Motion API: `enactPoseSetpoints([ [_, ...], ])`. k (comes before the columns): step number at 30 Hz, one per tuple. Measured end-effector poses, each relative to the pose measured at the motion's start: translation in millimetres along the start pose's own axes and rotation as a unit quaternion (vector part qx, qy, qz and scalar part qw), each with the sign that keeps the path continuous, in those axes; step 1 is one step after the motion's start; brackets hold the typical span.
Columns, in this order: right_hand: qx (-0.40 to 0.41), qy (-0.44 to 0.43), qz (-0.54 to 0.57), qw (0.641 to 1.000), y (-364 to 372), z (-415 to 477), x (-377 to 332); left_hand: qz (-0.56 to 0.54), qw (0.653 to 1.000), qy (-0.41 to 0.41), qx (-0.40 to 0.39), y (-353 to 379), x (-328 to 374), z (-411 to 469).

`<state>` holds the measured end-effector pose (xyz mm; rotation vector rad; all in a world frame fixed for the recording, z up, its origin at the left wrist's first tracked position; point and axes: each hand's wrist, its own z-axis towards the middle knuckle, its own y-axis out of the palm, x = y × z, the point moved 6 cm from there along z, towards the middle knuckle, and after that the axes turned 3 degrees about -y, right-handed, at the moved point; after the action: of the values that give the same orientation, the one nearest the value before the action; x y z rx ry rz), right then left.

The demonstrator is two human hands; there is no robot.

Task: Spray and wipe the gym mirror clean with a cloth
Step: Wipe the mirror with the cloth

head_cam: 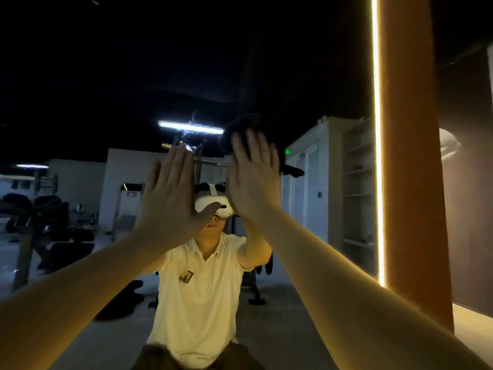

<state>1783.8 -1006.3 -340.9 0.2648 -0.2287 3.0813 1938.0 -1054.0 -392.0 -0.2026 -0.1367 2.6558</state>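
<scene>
Mirror (80, 89) stands right before me, the dim gym reflected in it. My right hand (253, 177) presses a dark cloth (240, 126) flat against it, fingers straight. My left hand (168, 198) is open beside it.

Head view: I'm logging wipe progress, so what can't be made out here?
In the head view:
the cloth is dark and mostly behind the right hand, its outline lost against the dark reflection.
the mirror: dim light hides any spray or streaks.
the left hand: contact with the glass is unclear from this angle.
the spray bottle: nowhere in the frame.
</scene>
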Motion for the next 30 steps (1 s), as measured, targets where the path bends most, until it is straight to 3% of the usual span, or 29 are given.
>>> enactPoseSetpoints([
  [3,-0.049,-0.233,0.012,0.971,17,-41,-57,-0.025,0.999,-0.013,0.024,-8,-5,-31],
  [5,-0.063,-0.286,0.0,0.956,20,-63,-45,-0.024,1.0,-0.005,0.016,-7,-8,-49],
  [7,-0.036,-0.221,-0.022,0.974,13,-65,-7,0.0,1.0,0.017,-0.013,-1,-10,-58],
  [10,0.032,-0.012,0.027,0.999,-10,-59,68,0.031,0.998,0.028,-0.051,6,-13,-60],
  [12,0.069,0.126,0.088,0.986,-19,-63,101,0.032,0.998,0.021,-0.058,7,-14,-60],
  [14,0.089,0.184,0.132,0.97,-17,-66,101,0.028,0.998,0.018,-0.06,8,-13,-59],
  [17,0.077,0.13,0.172,0.973,-9,-70,59,0.009,0.999,0.006,-0.051,6,-12,-64],
  [22,0.04,0.006,0.133,0.99,5,-103,-10,-0.046,0.998,0.016,-0.034,1,1,-114],
  [26,-0.016,-0.058,0.09,0.994,14,-158,-31,-0.048,0.993,0.05,-0.093,8,20,-157],
  [30,-0.082,-0.065,0.072,0.992,11,-229,-26,-0.085,0.987,0.073,-0.118,12,42,-192],
])
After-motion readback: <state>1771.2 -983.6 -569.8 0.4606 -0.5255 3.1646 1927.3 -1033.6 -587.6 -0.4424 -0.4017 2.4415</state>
